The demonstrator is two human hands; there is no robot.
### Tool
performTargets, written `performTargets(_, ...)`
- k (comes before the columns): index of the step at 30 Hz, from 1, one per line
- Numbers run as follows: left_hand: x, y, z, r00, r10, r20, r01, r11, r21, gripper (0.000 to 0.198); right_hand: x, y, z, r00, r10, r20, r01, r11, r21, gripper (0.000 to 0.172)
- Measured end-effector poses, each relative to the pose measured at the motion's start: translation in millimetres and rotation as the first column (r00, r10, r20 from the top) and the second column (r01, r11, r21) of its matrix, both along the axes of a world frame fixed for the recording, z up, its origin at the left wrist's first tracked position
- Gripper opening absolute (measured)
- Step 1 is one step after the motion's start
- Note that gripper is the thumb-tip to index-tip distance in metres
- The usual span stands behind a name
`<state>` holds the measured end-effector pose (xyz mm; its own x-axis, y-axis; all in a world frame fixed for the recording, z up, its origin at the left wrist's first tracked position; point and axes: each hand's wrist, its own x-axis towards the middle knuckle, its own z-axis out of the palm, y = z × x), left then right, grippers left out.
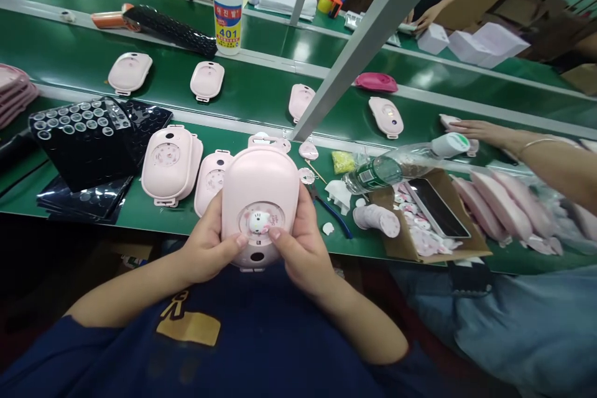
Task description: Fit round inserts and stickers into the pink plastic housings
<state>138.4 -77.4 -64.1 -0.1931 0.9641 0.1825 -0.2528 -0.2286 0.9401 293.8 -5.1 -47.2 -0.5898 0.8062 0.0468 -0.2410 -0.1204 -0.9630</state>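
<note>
Between my two hands is a pale pink plastic case (261,180), held up in front of my chest. A small white cat-head figure (259,222) sits in the round recess of its face. My left hand (209,245) grips the left side, its thumb beside the figure. On the opposite edge my right hand (305,242) is closed, with the thumb at the figure's right side. The fingers behind the case are hidden. Just left of it, a second pink case (209,183) lies partly covered, and a larger pink case (170,165) lies beyond that.
Blue-handled pliers (338,214), a plastic bottle (387,168) and a cardboard box (405,249) of small cat-head parts are on the right. Black sheets with round stickers (84,137) stand left. A metal post (354,56) rises ahead. A co-worker's hand (489,134) reaches in from the right.
</note>
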Motion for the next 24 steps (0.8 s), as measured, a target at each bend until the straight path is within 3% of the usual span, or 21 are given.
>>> performTargets(24, 0.1, 8.8, -5.0, 1.000, 0.016, 0.017, -0.015, 0.997, -0.077, 0.056, 3.2, -7.3, -4.7, 0.998, -0.068, 0.014, 0.065, 0.983, 0.172, 0.070)
